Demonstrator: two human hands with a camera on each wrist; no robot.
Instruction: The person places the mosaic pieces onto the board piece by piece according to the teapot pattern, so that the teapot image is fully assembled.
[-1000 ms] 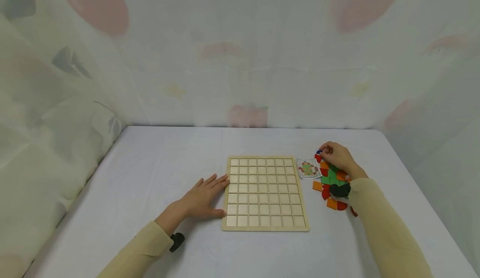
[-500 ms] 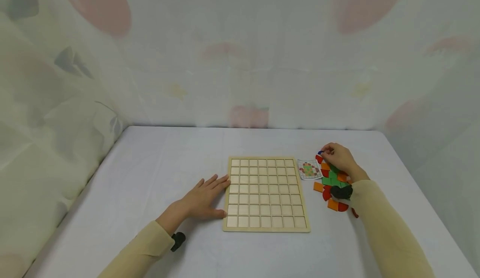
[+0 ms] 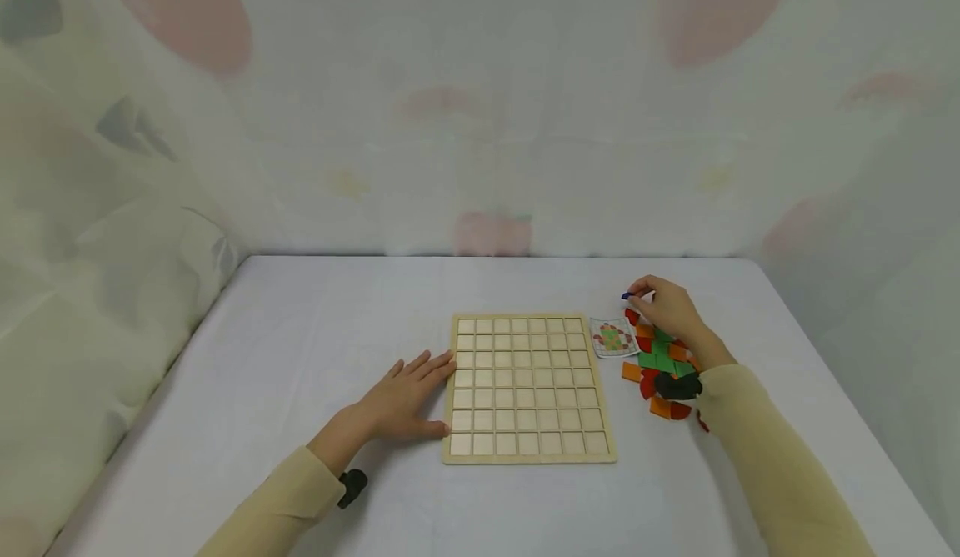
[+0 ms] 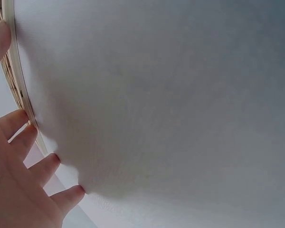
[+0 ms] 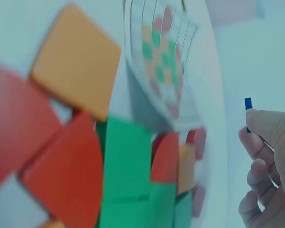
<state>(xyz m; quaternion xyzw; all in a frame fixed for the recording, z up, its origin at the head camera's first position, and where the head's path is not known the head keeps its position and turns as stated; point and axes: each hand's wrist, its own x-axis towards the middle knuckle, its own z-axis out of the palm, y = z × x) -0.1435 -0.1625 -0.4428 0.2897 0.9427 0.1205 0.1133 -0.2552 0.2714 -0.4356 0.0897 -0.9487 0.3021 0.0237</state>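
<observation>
My left hand point(image 3: 408, 400) lies with spread, straight fingers against the left edge of a wooden grid board point(image 3: 528, 388). In the left wrist view, fingertips point(image 4: 20, 115) touch the board's rim. My right hand point(image 3: 667, 307) pinches a small blue tile point(image 3: 627, 296) between thumb and fingers, just beyond the far end of the loose tiles. The right wrist view shows the blue tile point(image 5: 248, 114) edge-on, apart from the others. Below that hand lie red, orange and green tiles point(image 3: 658, 363), squares and quarter-rounds, partly hidden by the wrist.
A printed pattern card point(image 3: 614, 338) with a coloured grid lies between the board and the tiles, its edge curled up in the right wrist view. A white cloth covers the table point(image 3: 337, 307). Patterned fabric point(image 3: 375, 107) hangs behind and at both sides.
My right hand has lifted the blue tile from the far end of the tiles and moved slightly left and away. The left hand stays at the board's edge.
</observation>
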